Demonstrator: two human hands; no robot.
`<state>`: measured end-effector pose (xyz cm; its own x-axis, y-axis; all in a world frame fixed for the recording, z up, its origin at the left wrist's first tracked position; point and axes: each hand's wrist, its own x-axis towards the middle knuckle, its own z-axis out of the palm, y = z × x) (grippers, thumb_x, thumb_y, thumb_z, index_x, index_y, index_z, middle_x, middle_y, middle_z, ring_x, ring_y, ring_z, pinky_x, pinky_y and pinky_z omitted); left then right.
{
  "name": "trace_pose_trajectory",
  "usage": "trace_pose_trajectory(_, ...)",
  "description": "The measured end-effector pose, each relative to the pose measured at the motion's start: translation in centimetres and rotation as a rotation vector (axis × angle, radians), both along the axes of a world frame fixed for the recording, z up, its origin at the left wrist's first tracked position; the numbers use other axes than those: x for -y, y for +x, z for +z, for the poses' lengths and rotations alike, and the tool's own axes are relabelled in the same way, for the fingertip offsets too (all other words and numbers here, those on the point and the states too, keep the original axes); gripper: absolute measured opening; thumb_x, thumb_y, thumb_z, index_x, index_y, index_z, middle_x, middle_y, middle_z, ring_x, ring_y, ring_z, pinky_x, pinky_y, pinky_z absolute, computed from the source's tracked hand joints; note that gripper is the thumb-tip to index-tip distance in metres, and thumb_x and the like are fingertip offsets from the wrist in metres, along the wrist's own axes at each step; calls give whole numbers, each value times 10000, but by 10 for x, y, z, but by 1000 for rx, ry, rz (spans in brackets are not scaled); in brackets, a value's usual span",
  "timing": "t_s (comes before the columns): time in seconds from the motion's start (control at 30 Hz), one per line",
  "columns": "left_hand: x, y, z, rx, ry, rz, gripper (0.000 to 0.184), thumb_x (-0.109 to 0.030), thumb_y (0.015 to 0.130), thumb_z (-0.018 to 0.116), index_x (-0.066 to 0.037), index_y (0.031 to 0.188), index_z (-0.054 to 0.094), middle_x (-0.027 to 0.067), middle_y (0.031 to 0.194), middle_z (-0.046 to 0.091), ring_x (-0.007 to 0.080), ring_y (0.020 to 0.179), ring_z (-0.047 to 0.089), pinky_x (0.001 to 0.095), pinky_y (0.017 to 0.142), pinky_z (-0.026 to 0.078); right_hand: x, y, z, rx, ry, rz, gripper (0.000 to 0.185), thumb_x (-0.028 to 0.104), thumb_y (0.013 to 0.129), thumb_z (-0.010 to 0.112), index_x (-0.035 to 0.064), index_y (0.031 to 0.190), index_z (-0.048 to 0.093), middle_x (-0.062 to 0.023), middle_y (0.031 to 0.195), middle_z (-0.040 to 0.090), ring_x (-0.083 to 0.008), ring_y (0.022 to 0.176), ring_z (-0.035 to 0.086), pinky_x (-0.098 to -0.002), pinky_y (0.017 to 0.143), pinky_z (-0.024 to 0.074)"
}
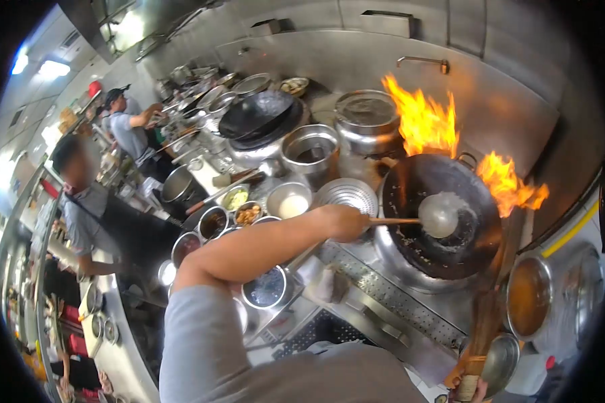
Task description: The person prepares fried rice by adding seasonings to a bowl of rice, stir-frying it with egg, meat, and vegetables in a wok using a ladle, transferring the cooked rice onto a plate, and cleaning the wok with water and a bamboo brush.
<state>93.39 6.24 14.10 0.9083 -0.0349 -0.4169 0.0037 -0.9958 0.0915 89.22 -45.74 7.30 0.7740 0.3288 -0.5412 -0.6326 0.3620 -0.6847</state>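
My left hand (pixel 346 222), at the end of the bare forearm, is closed around the wooden handle of a ladle (pixel 439 215). The ladle's round metal bowl hangs over a dark wok (pixel 417 178), tilted on the stove ring. Small bits and a wet sheen lie in the wok, and flames (pixel 427 121) rise behind its far rim. At the lower right, my right hand (pixel 478 391) is partly in view, its fingers wrapped round a bamboo wok brush (pixel 485 322) with upward-pointing bristles. Beside my left hand stands a perforated metal strainer (pixel 347 195).
Left of the wok stand several seasoning bowls (pixel 249 213), a tall metal pot (pixel 310 151) and another black wok (pixel 259 117). A pot of orange liquid (pixel 529 295) is at the right. More flames (pixel 511 185) burn beside the wok. A co-worker (pixel 124 208) stands at the left.
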Motion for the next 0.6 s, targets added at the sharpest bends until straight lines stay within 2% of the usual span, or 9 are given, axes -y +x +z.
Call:
trace_pose_trajectory(0.03, -9, 4, -19, 101, 158, 69, 312, -205, 884, 518, -39, 1144, 567, 200, 986, 655, 348, 857, 667, 457, 738, 518, 10, 7, -3, -174, 368, 53, 545, 264, 840, 630, 21, 1295, 456, -63, 891, 595, -195, 728, 539, -293, 590, 475)
trace_pose_trajectory(0.13, -3, 5, 7, 141, 123, 31, 315, -286, 906, 502, -41, 1057, 630, 188, 977, 664, 342, 872, 667, 457, 736, 525, -44, 46, 6, 269, 32, -104, 496, 291, 898, 551, 59, 1315, 416, -148, 920, 603, -185, 484, 568, -279, 377, 465)
trace_pose_trajectory(0.17, -8, 12, -8, 197, 75, 106, 341, -342, 919, 495, -50, 937, 670, 167, 913, 678, 332, 865, 668, 463, 727, 531, -72, 59, 31, 364, -112, -6, 535, 228, 904, 558, 89, 1381, 361, -123, 921, 603, -171, 563, 580, -265, 441, 472)
trace_pose_trajectory(0.2, -23, 14, -27, 317, 138, -71, 360, -348, 934, 477, -44, 922, 669, 162, 858, 681, 333, 863, 665, 459, 734, 533, -100, 72, 56, 462, -259, 85, 598, 165, 910, 564, 119, 1448, 307, -99, 921, 602, -156, 642, 593, -252, 504, 480)
trace_pose_trajectory(0.23, -26, 14, -14, 283, 161, -174, 436, -390, 942, 442, -31, 923, 687, 168, 1019, 676, 347, 948, 655, 446, 773, 532, -114, 97, 45, 589, -383, 135, 663, 107, 891, 596, 118, 1470, 273, -48, 889, 576, -122, 680, 563, -249, 539, 458)
trace_pose_trajectory(0.3, -2, 17, 15, 184, 85, 42, 580, -542, 927, 426, -23, 954, 684, 188, 1035, 665, 359, 969, 642, 457, 800, 520, -147, 142, 48, 589, -425, 393, 599, 121, 901, 594, 109, 1444, 341, -21, 833, 548, -84, 669, 517, -253, 537, 425)
trace_pose_trajectory(0.4, -3, 25, 21, 195, 85, 11, 480, -452, 938, 451, -38, 958, 693, 181, 981, 671, 348, 969, 634, 465, 844, 498, -204, 177, 28, 1186, -1226, 470, 465, 221, 799, 622, 164, 1255, 558, -179, 1055, 660, -362, 978, 633, -439, 858, 487)
trace_pose_trajectory(0.47, -7, 29, 20, 171, 77, 16, 481, -477, 926, 469, -55, 978, 693, 177, 994, 670, 354, 982, 629, 465, 860, 492, -241, 194, 19, 1151, -1416, 726, 325, 132, 772, 584, 97, 1088, 654, -197, 998, 670, -363, 956, 641, -442, 835, 505)
trace_pose_trajectory(0.6, -5, 30, 25, 138, 63, 47, 484, -500, 913, 487, -71, 994, 695, 175, 1011, 669, 344, 993, 630, 450, 861, 497, -266, 184, 56, 1168, -1729, 793, 236, 83, 733, 570, 45, 925, 701, -201, 939, 681, -343, 908, 666, -427, 799, 524)
